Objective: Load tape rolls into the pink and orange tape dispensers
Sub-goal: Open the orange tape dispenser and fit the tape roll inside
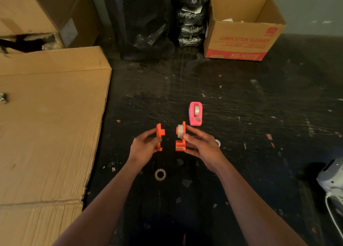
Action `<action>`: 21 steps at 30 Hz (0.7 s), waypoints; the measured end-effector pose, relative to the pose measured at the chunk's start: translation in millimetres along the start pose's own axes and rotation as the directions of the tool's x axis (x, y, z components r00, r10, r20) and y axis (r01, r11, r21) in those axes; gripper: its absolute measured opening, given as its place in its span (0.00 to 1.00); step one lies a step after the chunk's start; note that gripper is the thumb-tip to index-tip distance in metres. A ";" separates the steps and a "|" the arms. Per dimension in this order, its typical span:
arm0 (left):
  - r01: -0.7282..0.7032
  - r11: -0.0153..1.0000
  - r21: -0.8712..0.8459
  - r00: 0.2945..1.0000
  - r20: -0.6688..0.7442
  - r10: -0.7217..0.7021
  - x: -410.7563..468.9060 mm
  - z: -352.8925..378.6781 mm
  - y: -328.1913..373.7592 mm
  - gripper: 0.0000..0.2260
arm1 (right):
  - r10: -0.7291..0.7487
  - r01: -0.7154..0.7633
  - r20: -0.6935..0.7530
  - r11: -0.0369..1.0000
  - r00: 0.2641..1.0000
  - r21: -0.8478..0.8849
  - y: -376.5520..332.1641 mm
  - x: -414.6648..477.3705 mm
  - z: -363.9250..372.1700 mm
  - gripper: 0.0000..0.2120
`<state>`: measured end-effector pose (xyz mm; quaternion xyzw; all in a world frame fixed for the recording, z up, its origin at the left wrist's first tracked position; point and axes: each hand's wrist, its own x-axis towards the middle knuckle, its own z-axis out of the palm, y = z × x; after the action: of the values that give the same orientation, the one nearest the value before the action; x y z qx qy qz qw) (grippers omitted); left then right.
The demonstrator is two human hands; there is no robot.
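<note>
The orange tape dispenser is split into two halves held above the dark floor. My left hand [143,148] grips the left orange half [159,134], whose hub peg points right. My right hand [201,147] grips the right orange half [181,143], and a clear tape roll [179,130] sits on its inner side. A small gap separates the two halves. The pink dispenser [195,114] stands on the floor just beyond my right hand, with a tape roll inside it.
A metal bearing ring [160,174] lies on the floor below my hands. Flat cardboard [50,119] covers the left. An open carton [243,27] and black wrapped bundles [189,17] stand at the back. A white appliance [332,179] sits at right.
</note>
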<state>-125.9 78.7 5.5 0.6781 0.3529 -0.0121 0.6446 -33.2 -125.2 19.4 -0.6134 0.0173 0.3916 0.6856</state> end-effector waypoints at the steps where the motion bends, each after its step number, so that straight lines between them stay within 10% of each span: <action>1: 0.021 0.994 -0.104 0.998 0.059 -0.014 -1.9 1.7 6.2 0.21 | -0.006 0.006 0.005 1.000 1.000 -0.003 -1.0 -0.3 0.3 0.21; 21: 0.016 0.983 -0.182 0.960 0.278 0.036 -15.9 8.5 32.3 0.18 | -0.070 0.073 0.069 0.996 0.995 -0.041 -10.5 -9.0 1.0 0.19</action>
<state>-118.1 66.4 39.5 0.6094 0.2543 -0.0724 0.7475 -34.1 -128.4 32.9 -0.6150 -0.0363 0.3875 0.6858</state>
